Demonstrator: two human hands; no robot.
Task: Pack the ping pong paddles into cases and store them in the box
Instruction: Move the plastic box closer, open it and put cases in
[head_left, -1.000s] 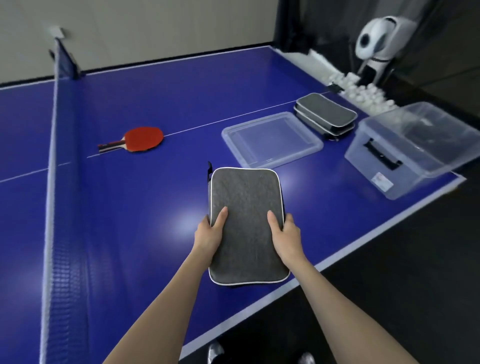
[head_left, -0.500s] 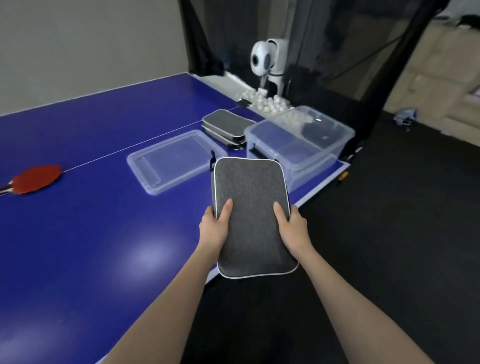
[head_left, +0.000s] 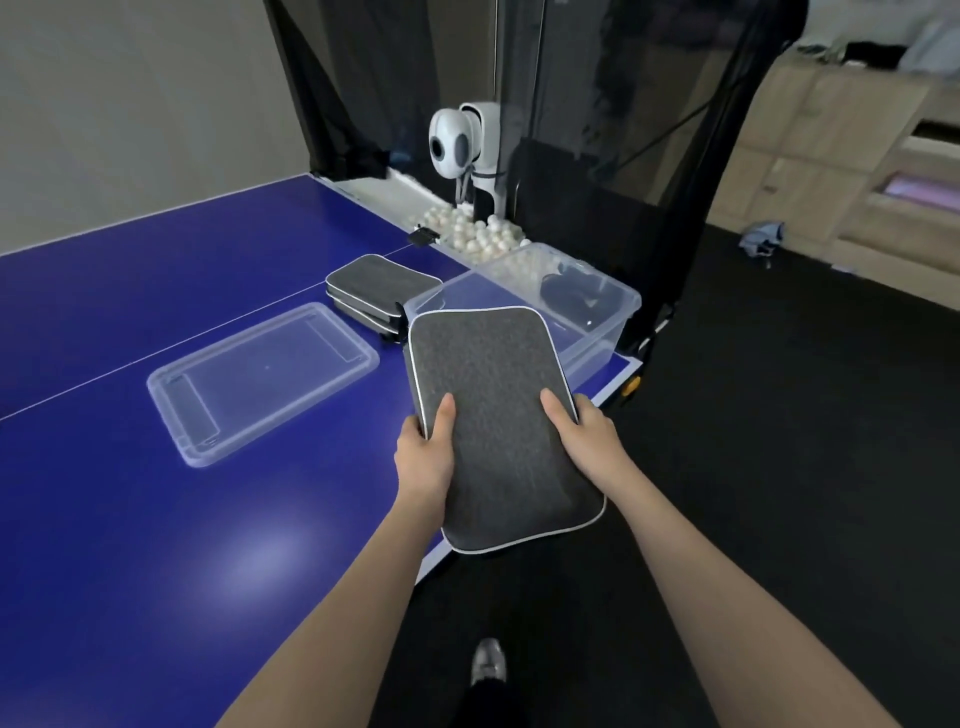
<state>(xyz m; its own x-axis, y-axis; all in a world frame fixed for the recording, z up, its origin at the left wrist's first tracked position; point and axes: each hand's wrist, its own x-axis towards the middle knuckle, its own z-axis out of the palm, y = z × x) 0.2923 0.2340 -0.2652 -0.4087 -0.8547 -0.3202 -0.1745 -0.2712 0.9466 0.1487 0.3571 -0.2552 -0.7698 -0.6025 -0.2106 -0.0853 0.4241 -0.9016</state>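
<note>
Gripping one grey case (head_left: 498, 415) by its sides, left hand (head_left: 423, 460) and right hand (head_left: 587, 441), above table (head_left: 156, 519) edge, near box (head_left: 597, 312).

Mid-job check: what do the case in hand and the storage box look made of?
The case looks like grey felt-like fabric, matte and slightly fuzzy, with pale piping round its edge. The box looks like clear rigid plastic, smooth and glossy: the blue table shows through its walls.

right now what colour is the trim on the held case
White trim on the grey case, clearest in head view.
</note>
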